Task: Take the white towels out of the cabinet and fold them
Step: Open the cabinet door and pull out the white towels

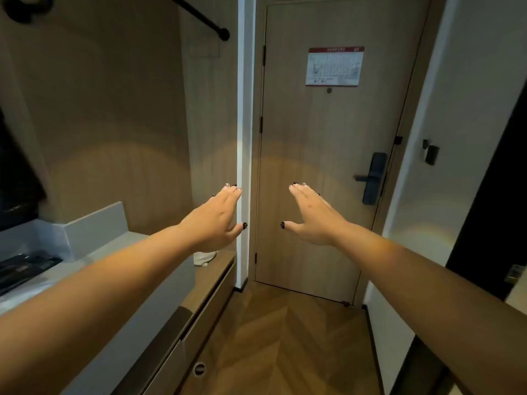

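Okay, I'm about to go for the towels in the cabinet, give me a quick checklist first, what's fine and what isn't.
1. Left hand free, fingers straight: ok.
2. Right hand free, fingers straight: ok.
3. White towels in sight: not ok, none visible.
4. Cabinet drawer under the counter open: not ok, it looks closed.
5. Towels inside that drawer: cannot tell.
6. Floor ahead unobstructed: ok.

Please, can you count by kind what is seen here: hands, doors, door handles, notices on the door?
Bare open hands: 2, left hand and right hand
Light wooden doors: 1
Dark lever door handles: 1
Red-bordered paper notices: 1
Total: 5
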A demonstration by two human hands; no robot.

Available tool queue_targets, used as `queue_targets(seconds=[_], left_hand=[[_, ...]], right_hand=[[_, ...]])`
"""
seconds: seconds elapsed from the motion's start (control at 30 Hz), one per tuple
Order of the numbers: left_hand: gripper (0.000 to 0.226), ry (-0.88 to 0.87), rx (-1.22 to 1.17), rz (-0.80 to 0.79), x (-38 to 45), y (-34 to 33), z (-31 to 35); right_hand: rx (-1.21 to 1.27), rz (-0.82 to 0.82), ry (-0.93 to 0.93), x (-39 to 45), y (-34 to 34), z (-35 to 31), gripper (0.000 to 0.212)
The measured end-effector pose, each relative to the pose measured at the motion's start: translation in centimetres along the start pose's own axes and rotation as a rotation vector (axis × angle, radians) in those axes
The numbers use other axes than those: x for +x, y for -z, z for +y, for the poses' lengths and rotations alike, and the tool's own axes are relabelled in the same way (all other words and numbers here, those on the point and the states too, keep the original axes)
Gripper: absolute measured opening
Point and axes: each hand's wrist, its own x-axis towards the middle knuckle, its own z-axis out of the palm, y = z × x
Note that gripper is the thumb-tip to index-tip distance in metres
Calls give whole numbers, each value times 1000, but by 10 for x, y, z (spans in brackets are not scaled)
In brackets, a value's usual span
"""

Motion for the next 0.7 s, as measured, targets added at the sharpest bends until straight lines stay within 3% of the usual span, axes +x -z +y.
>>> queue_targets(seconds=[0.3,0.7], left_hand=[[79,58,-40,-2,72,-54,-67],[76,86,-139,-2,151,-124,-116]], right_hand=[[-20,-35,11,102,-47,33,86],[202,-83,-66,185,-122,74,82]])
